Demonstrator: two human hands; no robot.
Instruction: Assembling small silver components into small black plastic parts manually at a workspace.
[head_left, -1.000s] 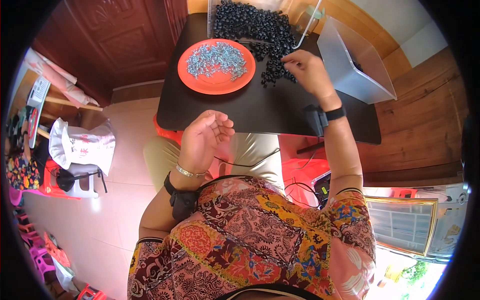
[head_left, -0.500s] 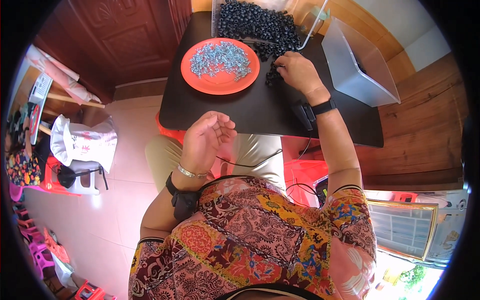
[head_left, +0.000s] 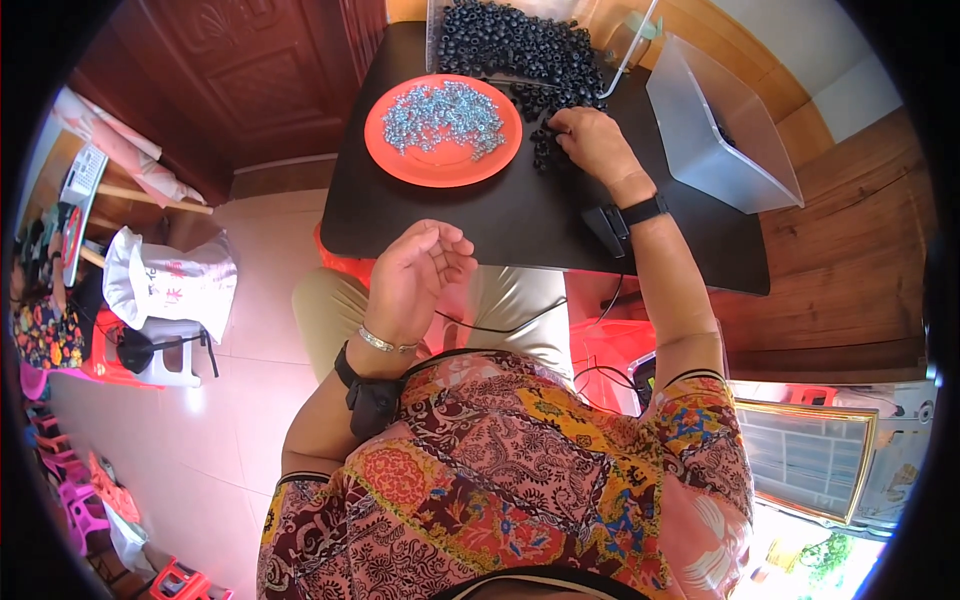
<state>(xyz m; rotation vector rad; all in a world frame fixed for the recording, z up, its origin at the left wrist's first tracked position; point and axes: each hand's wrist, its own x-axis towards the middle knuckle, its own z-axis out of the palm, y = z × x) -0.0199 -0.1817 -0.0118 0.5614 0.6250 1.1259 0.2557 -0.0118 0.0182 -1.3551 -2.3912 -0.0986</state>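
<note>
Over the dark table, my right hand reaches down to small black ring-like plastic pieces lying loose on the top. Its fingers are closed at the edge of these pieces, and the fingertips hide what is between them. My left hand hovers in front of the table's near edge, palm turned up and fingers loosely curled; I see nothing in it. Between the hands and the back of the table sits an orange-red plate with many small silvery metal parts on it.
A clear bin heaped with black pieces lies at the back, spilling onto the table. To the right stands a translucent box. A black cable crosses my lap. White sack and stools are off to the left.
The fingers of my right hand have shifted slightly among the loose black pieces. My left hand keeps its place, and the plate and bins are unchanged.
</note>
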